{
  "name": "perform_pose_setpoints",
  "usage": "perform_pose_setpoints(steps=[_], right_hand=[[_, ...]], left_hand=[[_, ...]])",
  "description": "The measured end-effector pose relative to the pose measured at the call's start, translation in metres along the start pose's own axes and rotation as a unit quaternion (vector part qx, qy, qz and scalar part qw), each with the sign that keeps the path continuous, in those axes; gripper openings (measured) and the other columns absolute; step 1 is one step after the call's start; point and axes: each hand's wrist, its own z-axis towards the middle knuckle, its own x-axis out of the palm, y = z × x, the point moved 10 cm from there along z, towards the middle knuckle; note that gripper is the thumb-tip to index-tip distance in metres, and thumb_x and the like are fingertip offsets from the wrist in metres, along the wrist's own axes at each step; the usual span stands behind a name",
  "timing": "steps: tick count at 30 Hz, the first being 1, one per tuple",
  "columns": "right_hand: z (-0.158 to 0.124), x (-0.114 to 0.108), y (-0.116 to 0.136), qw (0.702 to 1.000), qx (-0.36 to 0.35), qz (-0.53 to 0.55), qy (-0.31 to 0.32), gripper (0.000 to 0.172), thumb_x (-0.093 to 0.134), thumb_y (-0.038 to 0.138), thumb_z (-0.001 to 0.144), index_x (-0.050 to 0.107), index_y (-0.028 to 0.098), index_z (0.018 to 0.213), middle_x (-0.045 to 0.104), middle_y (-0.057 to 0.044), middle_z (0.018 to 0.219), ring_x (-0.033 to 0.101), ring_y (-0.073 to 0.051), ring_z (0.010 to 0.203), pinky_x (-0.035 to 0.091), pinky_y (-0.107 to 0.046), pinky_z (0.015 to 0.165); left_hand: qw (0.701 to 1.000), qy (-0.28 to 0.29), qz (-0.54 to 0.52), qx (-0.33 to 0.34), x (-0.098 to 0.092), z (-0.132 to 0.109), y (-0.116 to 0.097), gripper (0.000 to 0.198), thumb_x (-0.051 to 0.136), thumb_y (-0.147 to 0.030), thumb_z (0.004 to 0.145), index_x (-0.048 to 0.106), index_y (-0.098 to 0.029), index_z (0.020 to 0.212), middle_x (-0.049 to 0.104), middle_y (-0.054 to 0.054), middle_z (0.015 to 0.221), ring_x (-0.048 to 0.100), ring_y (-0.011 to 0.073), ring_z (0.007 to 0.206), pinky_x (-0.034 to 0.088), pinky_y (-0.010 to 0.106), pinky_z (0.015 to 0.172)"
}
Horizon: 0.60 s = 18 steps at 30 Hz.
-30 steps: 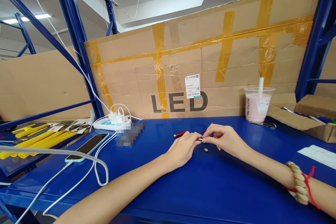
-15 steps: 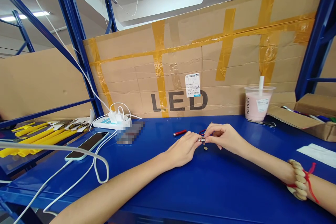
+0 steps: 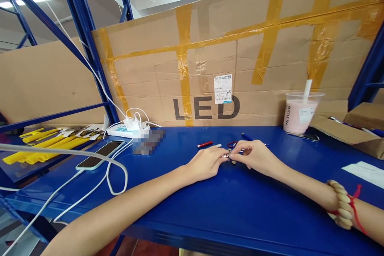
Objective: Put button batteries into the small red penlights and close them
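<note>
My left hand [image 3: 207, 163] rests low over the table with its fingers closed on a small red-and-silver cylinder [image 3: 225, 155]. Thumb and fingertips of my right hand [image 3: 256, 157] are pinched together at the cylinder's right end; whatever they hold is too small to make out. Just below the fingertips lies a small round disc [image 3: 233, 163], like a button cell. Behind my left hand is a slim red metal tube [image 3: 205, 144], with a small whitish piece beside it. A red carabiner-like clip [image 3: 232, 143] and a blue pen [image 3: 247, 137] lie behind my right hand, which partly hides the pen.
On the blue table [image 3: 186, 212], a pink drink cup [image 3: 300, 114] stands at the back right near an open cardboard box [image 3: 364, 130] and white paper [image 3: 364, 173]. Left are a phone [image 3: 100, 155], cables and a power strip [image 3: 127, 129]. A large cardboard sheet [image 3: 144, 84] forms the back.
The view has tilted downward, and the blue pen and whitish piece now show behind the hands. Both hands stay together at the small cylinder, with only slight finger movement.
</note>
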Motion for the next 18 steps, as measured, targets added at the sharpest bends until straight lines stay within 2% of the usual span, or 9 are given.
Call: perform_pose_setpoints(steps=[4, 6, 8, 12, 18], right_hand=[[-0.007, 0.004, -0.011, 0.992, 0.114, 0.05, 0.015, 0.035, 0.069, 0.05, 0.059, 0.066, 0.015, 0.061, 0.046, 0.003, 0.041, 0.034, -0.006, 0.036, 0.026, -0.021, 0.036], [-0.009, 0.008, -0.016, 0.985, 0.152, 0.079, 0.025, 0.036, 0.07, 0.05, 0.057, 0.066, 0.015, 0.061, 0.04, 0.005, 0.036, 0.032, -0.005, 0.037, 0.022, -0.02, 0.037], [-0.009, 0.009, -0.019, 0.984, 0.154, 0.09, 0.029, 0.035, 0.07, 0.049, 0.058, 0.066, 0.015, 0.062, 0.041, 0.004, 0.038, 0.031, -0.005, 0.038, 0.02, -0.02, 0.037], [-0.006, 0.011, -0.021, 0.986, 0.138, 0.083, 0.032, 0.032, 0.069, 0.046, 0.062, 0.066, 0.014, 0.061, 0.053, 0.001, 0.051, 0.034, -0.004, 0.04, 0.023, -0.02, 0.039], [-0.008, 0.01, -0.02, 0.982, 0.152, 0.108, 0.042, 0.036, 0.07, 0.048, 0.06, 0.065, 0.013, 0.063, 0.043, 0.005, 0.043, 0.031, -0.004, 0.04, 0.02, -0.018, 0.036]], left_hand=[[0.999, -0.026, 0.018, -0.007, -0.005, 0.001, 0.001, 0.022, 0.036, -0.018, 0.09, 0.056, -0.016, 0.1, 0.064, 0.005, 0.1, 0.057, 0.0172, 0.096, 0.044, 0.027, 0.086], [0.999, -0.025, 0.02, -0.005, -0.006, 0.001, -0.001, 0.023, 0.035, -0.018, 0.09, 0.056, -0.017, 0.1, 0.064, 0.004, 0.101, 0.057, 0.0164, 0.093, 0.045, 0.027, 0.084], [1.0, -0.013, 0.019, -0.009, -0.004, 0.002, 0.0, 0.024, 0.035, -0.018, 0.09, 0.053, -0.018, 0.106, 0.063, 0.003, 0.104, 0.057, 0.0159, 0.092, 0.045, 0.027, 0.083], [1.0, 0.0, 0.014, -0.01, 0.0, 0.003, 0.003, 0.028, 0.035, -0.02, 0.091, 0.046, -0.021, 0.117, 0.06, 0.002, 0.11, 0.056, 0.0147, 0.094, 0.044, 0.026, 0.085], [0.999, -0.023, 0.032, -0.022, -0.001, 0.005, 0.008, 0.023, 0.034, -0.02, 0.09, 0.052, -0.022, 0.104, 0.062, 0.001, 0.098, 0.056, 0.0144, 0.084, 0.044, 0.026, 0.08]])
